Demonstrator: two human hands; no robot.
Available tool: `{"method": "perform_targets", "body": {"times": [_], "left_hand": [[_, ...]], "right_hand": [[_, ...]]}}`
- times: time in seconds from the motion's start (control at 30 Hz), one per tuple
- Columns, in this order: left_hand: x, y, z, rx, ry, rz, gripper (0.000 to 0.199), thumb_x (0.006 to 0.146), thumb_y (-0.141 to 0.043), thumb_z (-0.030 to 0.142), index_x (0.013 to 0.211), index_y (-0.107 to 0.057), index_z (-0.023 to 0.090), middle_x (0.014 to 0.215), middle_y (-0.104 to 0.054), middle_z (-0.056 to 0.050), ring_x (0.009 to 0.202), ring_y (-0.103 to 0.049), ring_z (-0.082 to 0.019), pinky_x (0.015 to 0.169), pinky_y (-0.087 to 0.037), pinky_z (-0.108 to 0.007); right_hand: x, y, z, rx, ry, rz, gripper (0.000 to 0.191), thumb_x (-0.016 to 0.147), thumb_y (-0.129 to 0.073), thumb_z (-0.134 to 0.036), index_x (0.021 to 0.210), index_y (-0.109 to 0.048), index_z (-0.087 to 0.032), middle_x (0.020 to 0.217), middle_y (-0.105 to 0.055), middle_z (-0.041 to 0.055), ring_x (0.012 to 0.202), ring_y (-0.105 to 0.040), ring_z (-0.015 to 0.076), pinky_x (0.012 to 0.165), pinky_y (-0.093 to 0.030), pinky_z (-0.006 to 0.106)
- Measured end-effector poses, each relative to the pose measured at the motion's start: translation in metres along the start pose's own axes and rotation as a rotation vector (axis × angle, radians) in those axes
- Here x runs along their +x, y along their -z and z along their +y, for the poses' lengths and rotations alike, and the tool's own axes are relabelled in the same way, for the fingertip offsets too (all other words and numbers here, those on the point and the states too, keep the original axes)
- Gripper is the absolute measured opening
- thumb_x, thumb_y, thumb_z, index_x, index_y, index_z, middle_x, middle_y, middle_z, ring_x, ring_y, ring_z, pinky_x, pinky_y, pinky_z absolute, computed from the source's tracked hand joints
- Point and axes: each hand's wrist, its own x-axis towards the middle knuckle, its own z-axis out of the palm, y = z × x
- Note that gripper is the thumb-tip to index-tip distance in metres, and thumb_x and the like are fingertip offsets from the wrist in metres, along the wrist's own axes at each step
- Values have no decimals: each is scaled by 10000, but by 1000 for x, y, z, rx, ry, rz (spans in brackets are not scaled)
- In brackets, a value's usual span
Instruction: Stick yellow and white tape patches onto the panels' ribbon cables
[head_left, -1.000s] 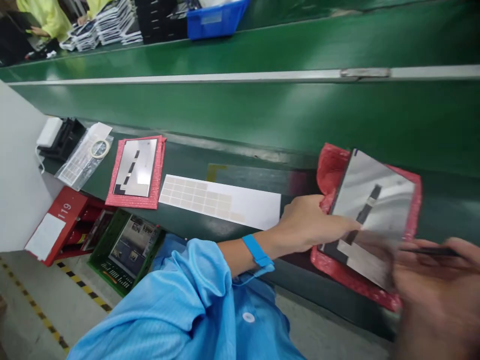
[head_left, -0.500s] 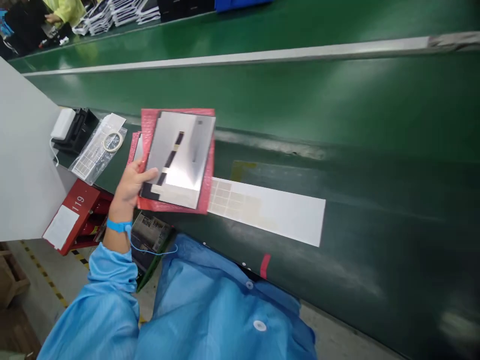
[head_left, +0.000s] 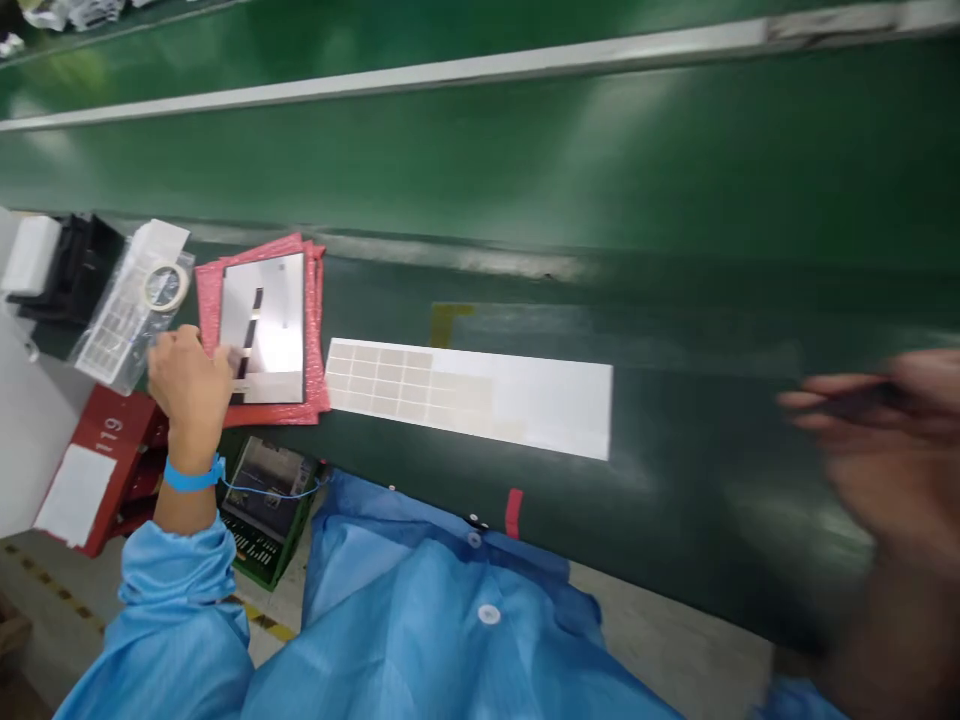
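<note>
My left hand (head_left: pixel 191 378), with a blue band at the wrist, is closed at the lower left edge of a silvery panel (head_left: pixel 283 330). The panel carries a dark strip and lies on red bubble wrap (head_left: pixel 315 345) on the green bench. At the far right my right hand (head_left: pixel 885 430) is blurred, its fingers around a small dark thing I cannot make out. Between the hands lies a white sheet (head_left: pixel 555 405) with rows of beige labels at its left end.
Left of the panel are a tape roll (head_left: pixel 165 287) on a plastic bag, a black holder (head_left: pixel 75 265) and a red bin (head_left: pixel 112 440) marked 119. A green crate (head_left: pixel 274 540) sits below the bench edge. A metal rail (head_left: pixel 420 75) crosses behind.
The panel and its red wrap, held up in my left hand before, now rest on the bench farther left. My right hand has come into view at the right. The view has shifted right.
</note>
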Motion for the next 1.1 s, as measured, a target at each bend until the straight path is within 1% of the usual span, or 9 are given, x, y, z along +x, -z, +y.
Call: {"method": "perform_targets", "body": {"times": [0.03, 0.1, 0.17, 0.23, 0.33, 0.4, 0.57, 0.8, 1.1], "left_hand": [[-6, -8, 12, 15, -69, 11, 294, 897, -715, 372, 1136, -705, 201, 1376, -650, -144, 1457, -413, -457, 1145, -392, -638], [-21, -34, 41, 11, -286, -67, 289, 994, -598, 314, 1242, -699, 205, 1415, -650, -119, 1412, -505, -351, 1204, -396, -554], [-35, -69, 70, -5, -547, -210, 289, 1046, -531, 263, 1242, -725, 175, 1353, -704, -108, 1299, -611, -266, 1193, -447, -440], [-43, -105, 98, -14, -724, -305, 324, 1075, -486, 218, 1282, -725, 149, 1372, -707, -107, 1294, -615, -235, 1183, -458, -377], [-41, -146, 127, -6, -768, -333, 347, 1078, -503, 218, 1347, -711, 147, 1337, -698, -123, 1248, -594, -268, 1124, -478, -398], [-35, -161, 136, 34, -751, -331, 350, 1068, -548, 259, 1362, -713, 163, 1273, -676, -141, 1176, -575, -296, 1060, -491, -427], [-29, -164, 133, 91, -738, -347, 350, 1035, -631, 346, 1345, -735, 222, 1292, -585, -144, 1175, -509, -312, 1056, -459, -439], [-32, -159, 129, 26, -711, -382, 365, 1009, -668, 322, 1356, -728, 226, 1289, -568, -139, 1183, -509, -317, 1050, -479, -467], [-30, -155, 131, 33, -714, -398, 380, 1009, -669, 322, 1371, -719, 219, 1304, -569, -141, 1182, -509, -317, 1066, -487, -478]], "right_hand": [[-8, -8, -7, 11, 22, -65, 343, 525, -934, -430, 604, -639, -274, 607, -627, 92, 520, -644, 199, 458, -544, 323], [-26, -31, -21, 35, 87, -186, 365, 490, -962, -394, 673, -677, -258, 643, -664, 90, 546, -671, 211, 465, -566, 284], [-40, -59, -29, 98, 58, -341, 353, 582, -971, -365, 744, -683, -239, 696, -703, 85, 621, -717, 223, 503, -592, 252], [-46, -88, -30, 125, 51, -416, 313, 692, -934, -346, 791, -663, -226, 762, -734, 91, 672, -740, 234, 551, -627, 274], [-41, -130, -23, 142, 54, -488, 237, 833, -856, -304, 851, -634, -222, 809, -746, 69, 711, -758, 237, 604, -656, 305], [-33, -156, -16, 151, 67, -521, 233, 887, -841, -285, 866, -617, -224, 796, -731, 32, 698, -754, 213, 589, -646, 275], [-22, -192, 5, 147, 128, -527, 325, 877, -904, -352, 864, -600, -236, 767, -698, -22, 662, -731, 163, 531, -602, 205], [-24, -187, 14, 130, 262, -540, 284, 909, -855, -431, 908, -634, -252, 814, -731, -14, 711, -739, 159, 584, -623, 212], [-30, -189, 0, 29, 150, -512, 173, 974, -785, -227, 903, -628, -236, 815, -731, 0, 735, -749, 157, 590, -611, 197]]}}
